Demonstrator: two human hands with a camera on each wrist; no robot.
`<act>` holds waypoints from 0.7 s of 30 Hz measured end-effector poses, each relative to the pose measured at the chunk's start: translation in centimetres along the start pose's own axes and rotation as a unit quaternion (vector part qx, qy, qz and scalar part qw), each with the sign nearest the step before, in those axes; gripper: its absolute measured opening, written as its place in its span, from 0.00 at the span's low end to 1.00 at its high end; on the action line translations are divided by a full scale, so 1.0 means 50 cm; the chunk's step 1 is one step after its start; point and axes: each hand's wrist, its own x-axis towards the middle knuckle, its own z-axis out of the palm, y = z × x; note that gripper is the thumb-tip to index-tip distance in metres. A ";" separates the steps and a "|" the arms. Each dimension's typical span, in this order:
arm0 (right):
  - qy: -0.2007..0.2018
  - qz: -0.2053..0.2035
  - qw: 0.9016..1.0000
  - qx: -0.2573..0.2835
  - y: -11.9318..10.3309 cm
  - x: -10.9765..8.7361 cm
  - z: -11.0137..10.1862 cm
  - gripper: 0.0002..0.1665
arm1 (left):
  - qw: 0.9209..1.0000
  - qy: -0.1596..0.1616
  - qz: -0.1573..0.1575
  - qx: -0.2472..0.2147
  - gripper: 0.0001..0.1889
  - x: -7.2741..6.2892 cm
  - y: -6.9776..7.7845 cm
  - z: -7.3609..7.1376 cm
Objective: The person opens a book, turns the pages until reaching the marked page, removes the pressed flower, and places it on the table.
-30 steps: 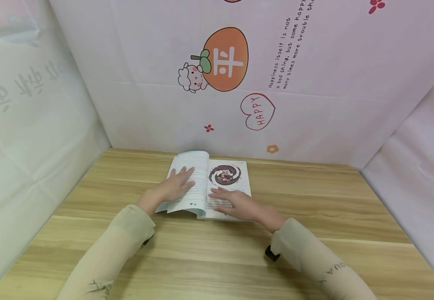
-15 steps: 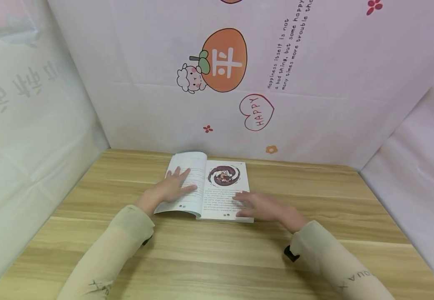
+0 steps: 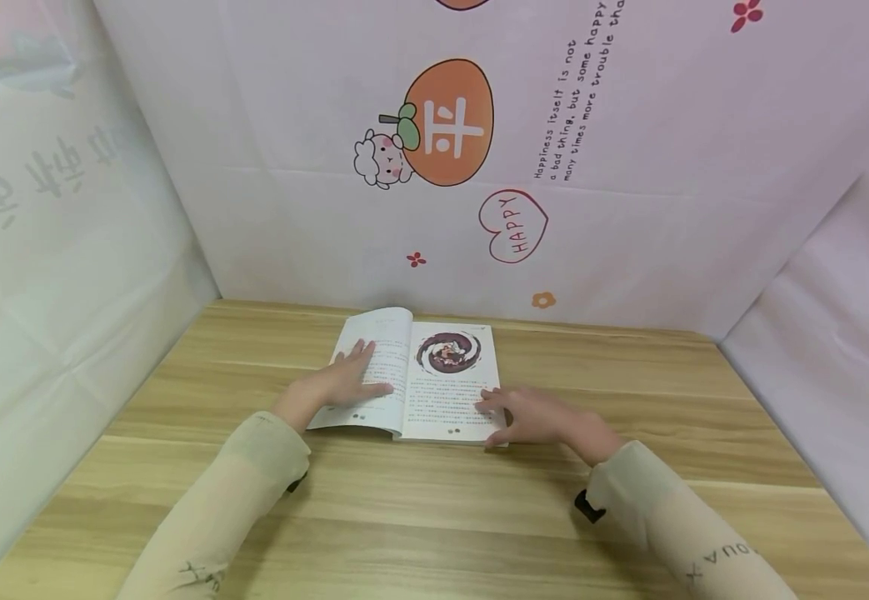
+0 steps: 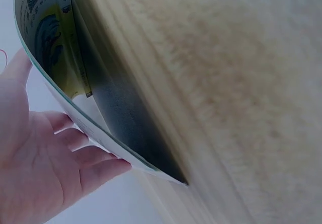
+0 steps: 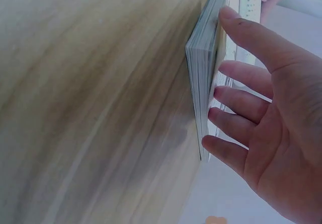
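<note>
An open book (image 3: 445,408) lies on the wooden table, near the wall at the back. Its right page carries a dark swirl picture above lines of print. My left hand (image 3: 344,383) rests with spread fingers on the left page, which bows up from the table; in the left wrist view the curved cover (image 4: 55,48) shows from below beside the fingers. At the right page's lower outer edge is my right hand (image 3: 531,415), its fingers slightly bent over the paper. The right wrist view shows the thick page block (image 5: 201,68) close to the fingertips, with nothing gripped.
The wooden table (image 3: 404,517) spreads in front of and beside the book. A pale printed cloth wall (image 3: 292,233) rises right behind it, and cloth sides stand left and right.
The right hand has moved right, from the middle of the right page to its outer edge. The left page lies flatter, its loose leaves together; the left hand stays on it.
</note>
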 end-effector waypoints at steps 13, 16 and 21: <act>-0.034 -0.008 0.999 0.030 0.015 -0.009 -0.018 0.24 | 1.000 -0.012 -0.004 -0.012 0.50 0.000 -0.005 0.000; -0.018 -0.014 0.999 0.024 0.020 -0.016 -0.014 0.23 | 1.000 -0.013 -0.004 -0.011 0.50 0.001 -0.006 0.001; 0.040 0.013 0.999 0.005 0.024 -0.019 0.005 0.25 | 1.000 -0.013 -0.007 -0.008 0.49 0.002 -0.008 0.001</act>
